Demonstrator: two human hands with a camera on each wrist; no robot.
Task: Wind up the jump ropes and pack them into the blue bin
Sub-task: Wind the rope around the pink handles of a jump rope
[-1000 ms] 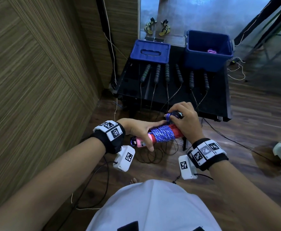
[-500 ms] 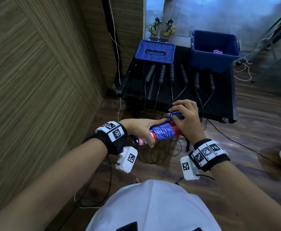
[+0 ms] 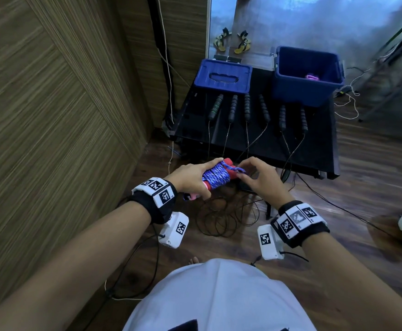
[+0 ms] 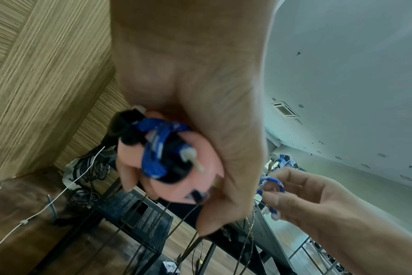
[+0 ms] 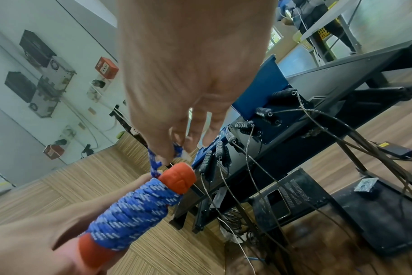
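Note:
A jump rope bundle (image 3: 215,176) has red and pink handles wound with blue-white cord (image 5: 134,206). My left hand (image 3: 192,180) grips the bundle from the left, fingers along the winding, over the floor in front of the table. The pink handle ends (image 4: 176,167) poke out of its palm. My right hand (image 3: 259,180) pinches the cord's loose end (image 3: 239,168) just beyond the red handle tip (image 5: 178,176). The blue bin (image 3: 307,77) stands at the table's far right with a pink wound rope (image 3: 312,77) inside.
Several black-handled ropes (image 3: 247,108) lie in a row on the black table (image 3: 319,149), their thin cords hanging to a coil on the floor (image 3: 221,218). A blue lid (image 3: 222,76) lies far left. A wooden wall (image 3: 52,115) runs along the left.
The right hand came off the bundle's right end and now pinches the loose cord end beside it. The left hand turned the bundle so its red tip points toward the table.

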